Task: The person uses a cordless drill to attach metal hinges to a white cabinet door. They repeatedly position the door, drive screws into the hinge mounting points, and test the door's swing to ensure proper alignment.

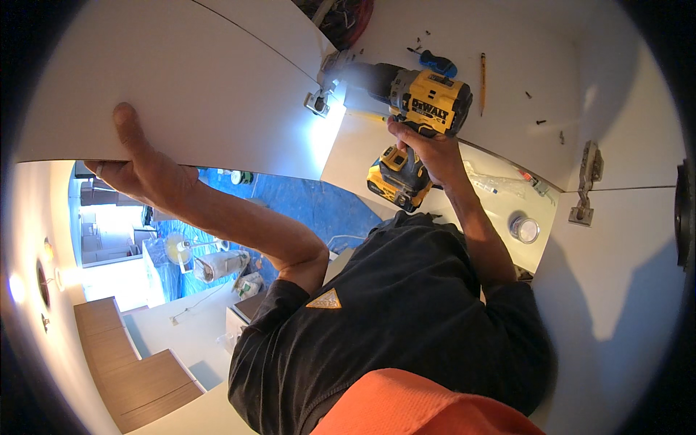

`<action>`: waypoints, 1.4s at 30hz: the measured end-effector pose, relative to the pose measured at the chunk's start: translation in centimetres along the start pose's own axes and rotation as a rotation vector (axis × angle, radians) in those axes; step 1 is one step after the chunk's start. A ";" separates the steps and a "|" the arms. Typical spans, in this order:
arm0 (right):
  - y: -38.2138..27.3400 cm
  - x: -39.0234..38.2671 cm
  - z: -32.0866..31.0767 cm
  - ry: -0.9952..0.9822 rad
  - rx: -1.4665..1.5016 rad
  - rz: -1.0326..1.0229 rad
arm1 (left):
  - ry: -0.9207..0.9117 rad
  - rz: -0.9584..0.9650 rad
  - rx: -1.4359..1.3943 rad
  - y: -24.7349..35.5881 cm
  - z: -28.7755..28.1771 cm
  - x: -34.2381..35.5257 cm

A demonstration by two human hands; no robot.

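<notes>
My left hand [148,167] grips the lower edge of a white cabinet door [181,87], thumb on its face and fingers curled under. In my right hand [431,148] is a yellow and black cordless drill [431,98], held by its handle, its battery below my wrist. The drill points left to a metal hinge [317,103] by the door's edge, and its lamp throws bright light there. Whether the tip touches a screw is hidden. Behind the drill, a blue and black screwdriver [438,64] and a yellow pencil [483,83] lie on the white cabinet panel.
Several loose screws [541,122] are scattered on the panel. Another hinge [587,181] sticks out at the right beside a white door [616,290]. A round clear container [523,228] stands on the surface below. Blue sheeting [304,206] covers the floor at left, near a fan [178,249].
</notes>
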State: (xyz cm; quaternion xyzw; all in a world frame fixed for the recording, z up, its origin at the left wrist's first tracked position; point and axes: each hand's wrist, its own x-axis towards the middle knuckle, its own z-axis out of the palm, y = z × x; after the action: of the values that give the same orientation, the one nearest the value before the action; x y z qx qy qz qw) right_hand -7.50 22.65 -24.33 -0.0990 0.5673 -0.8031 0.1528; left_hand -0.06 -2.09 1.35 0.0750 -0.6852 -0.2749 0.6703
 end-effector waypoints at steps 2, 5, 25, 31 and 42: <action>0.2 0.1 -0.3 -0.036 0.077 0.010 | -0.015 -0.004 0.001 0.2 0.0 0.0; 0.0 0.2 -0.5 -0.010 0.121 0.029 | -0.025 -0.003 0.011 0.6 0.3 -0.1; -18.3 0.1 -7.7 0.212 -0.043 -0.565 | -0.044 -0.041 -0.074 -0.3 0.1 0.0; -20.7 4.8 -9.9 0.499 -0.209 -0.653 | -0.072 -0.068 -0.028 -0.1 -0.3 -0.2; -17.2 16.0 -16.3 0.555 -0.273 -0.879 | -0.032 -0.059 -0.010 0.0 -0.3 0.1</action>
State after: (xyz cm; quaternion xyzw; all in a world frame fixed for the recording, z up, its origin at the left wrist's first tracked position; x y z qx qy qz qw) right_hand -30.17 36.55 -13.84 -0.1300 0.5906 -0.7064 -0.3678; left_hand 0.23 -2.28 1.43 0.0874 -0.6920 -0.2989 0.6513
